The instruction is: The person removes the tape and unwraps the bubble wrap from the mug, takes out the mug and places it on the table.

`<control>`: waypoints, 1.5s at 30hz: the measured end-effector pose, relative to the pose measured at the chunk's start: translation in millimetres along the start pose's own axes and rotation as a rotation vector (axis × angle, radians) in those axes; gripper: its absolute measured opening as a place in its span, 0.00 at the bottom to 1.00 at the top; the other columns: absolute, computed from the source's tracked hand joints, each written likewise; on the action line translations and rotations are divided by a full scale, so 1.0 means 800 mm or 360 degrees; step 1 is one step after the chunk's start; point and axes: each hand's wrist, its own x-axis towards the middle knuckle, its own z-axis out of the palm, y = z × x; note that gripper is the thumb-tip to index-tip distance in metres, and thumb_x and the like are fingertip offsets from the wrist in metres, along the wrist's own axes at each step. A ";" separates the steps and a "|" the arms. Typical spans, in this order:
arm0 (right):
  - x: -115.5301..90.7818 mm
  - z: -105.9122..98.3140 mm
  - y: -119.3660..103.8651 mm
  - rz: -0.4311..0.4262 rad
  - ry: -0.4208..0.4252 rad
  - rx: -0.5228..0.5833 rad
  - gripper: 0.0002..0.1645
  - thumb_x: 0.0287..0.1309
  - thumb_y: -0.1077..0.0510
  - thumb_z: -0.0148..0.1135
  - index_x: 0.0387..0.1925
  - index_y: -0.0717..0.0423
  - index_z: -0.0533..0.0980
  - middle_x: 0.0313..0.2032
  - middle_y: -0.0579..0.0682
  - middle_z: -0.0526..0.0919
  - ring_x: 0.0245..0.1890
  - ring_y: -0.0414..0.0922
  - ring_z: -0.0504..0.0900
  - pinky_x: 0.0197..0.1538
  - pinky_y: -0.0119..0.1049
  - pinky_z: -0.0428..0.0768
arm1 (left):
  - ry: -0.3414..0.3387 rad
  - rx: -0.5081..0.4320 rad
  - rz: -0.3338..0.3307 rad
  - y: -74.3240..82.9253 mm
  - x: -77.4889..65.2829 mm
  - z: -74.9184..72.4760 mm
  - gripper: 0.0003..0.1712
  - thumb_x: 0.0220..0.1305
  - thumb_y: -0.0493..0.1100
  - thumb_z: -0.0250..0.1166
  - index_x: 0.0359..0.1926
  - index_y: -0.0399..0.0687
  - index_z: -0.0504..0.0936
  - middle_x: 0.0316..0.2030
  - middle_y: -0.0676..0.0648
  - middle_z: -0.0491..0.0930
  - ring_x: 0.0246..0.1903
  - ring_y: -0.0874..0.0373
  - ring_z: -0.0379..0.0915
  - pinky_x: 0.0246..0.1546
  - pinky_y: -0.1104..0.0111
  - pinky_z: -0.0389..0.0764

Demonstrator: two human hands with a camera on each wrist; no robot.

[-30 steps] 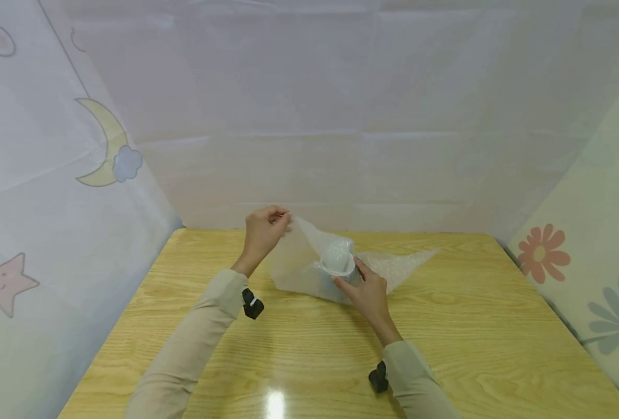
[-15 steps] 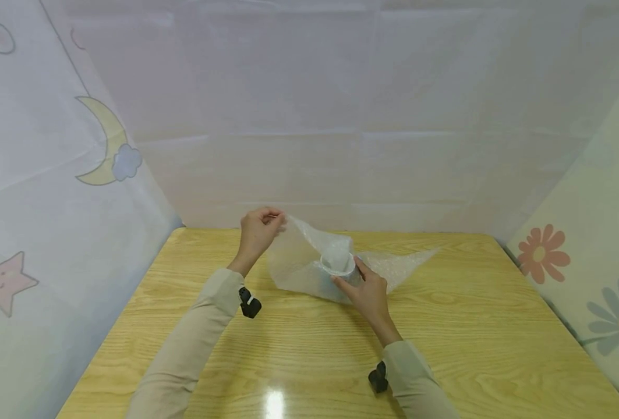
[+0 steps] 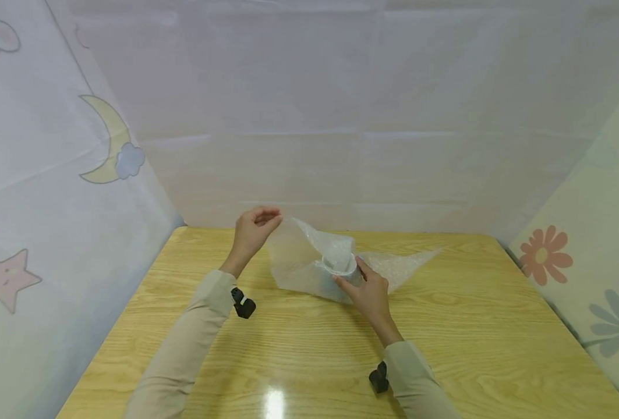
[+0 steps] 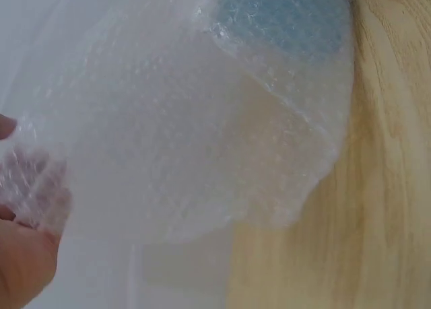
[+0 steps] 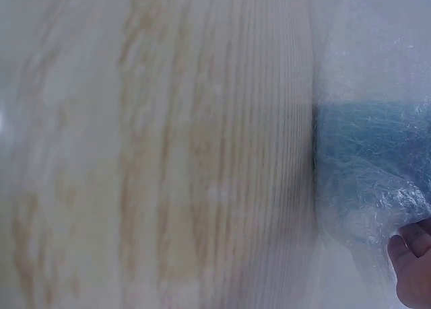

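Under one cup (image 3: pixel 343 273), one wooden table (image 3: pixel 309 349). Around cup, one bubble-wrap sheet (image 3: pixel 293 259), one fold over cup's mouth. Left of cup, raised, left hand (image 3: pixel 254 233): thumb and fingers pinching sheet's edge. At cup's right side, right hand (image 3: pixel 371 294): thumb and fingers gripping wrapped cup near rim. Nearer than cup, two sleeves (image 3: pixel 186 343), two black wrist cameras (image 3: pixel 244 306). Well right of cup, two printed flowers (image 3: pixel 542 255).

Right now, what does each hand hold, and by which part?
Left hand pinches the bubble wrap by its raised edge; right hand holds the wrapped container near its rim.
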 end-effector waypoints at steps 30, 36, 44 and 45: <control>0.000 0.001 0.001 -0.0006 0.0004 -0.0001 0.52 0.48 0.41 0.75 0.64 0.69 0.67 0.58 0.68 0.72 0.56 0.60 0.74 0.53 0.50 0.76 | -0.0025 -0.0379 0.0012 -0.013 -0.043 -0.037 0.16 0.68 0.31 0.59 0.52 0.21 0.76 0.52 0.25 0.74 0.53 0.43 0.74 0.52 0.70 0.75; 0.000 0.001 0.002 -0.0001 -0.0005 0.0018 0.51 0.48 0.41 0.75 0.65 0.69 0.66 0.58 0.68 0.71 0.57 0.59 0.74 0.54 0.49 0.76 | -0.0019 -0.0406 0.0007 -0.013 -0.036 -0.033 0.16 0.67 0.29 0.58 0.54 0.25 0.77 0.50 0.28 0.77 0.47 0.47 0.78 0.52 0.69 0.76; 0.000 0.001 0.002 -0.0025 0.0035 0.0022 0.51 0.46 0.43 0.77 0.63 0.70 0.68 0.57 0.68 0.73 0.55 0.60 0.75 0.52 0.51 0.77 | 0.0020 -0.0463 -0.0154 -0.046 -0.020 -0.028 0.20 0.66 0.30 0.61 0.59 0.35 0.77 0.56 0.37 0.76 0.48 0.48 0.78 0.48 0.61 0.79; 0.000 0.001 0.003 -0.0029 0.0039 0.0021 0.51 0.46 0.43 0.77 0.63 0.70 0.68 0.57 0.68 0.73 0.55 0.60 0.75 0.52 0.51 0.77 | 0.0028 -0.0476 -0.0173 -0.046 -0.018 -0.027 0.21 0.65 0.30 0.62 0.59 0.36 0.77 0.56 0.38 0.75 0.47 0.51 0.78 0.48 0.62 0.79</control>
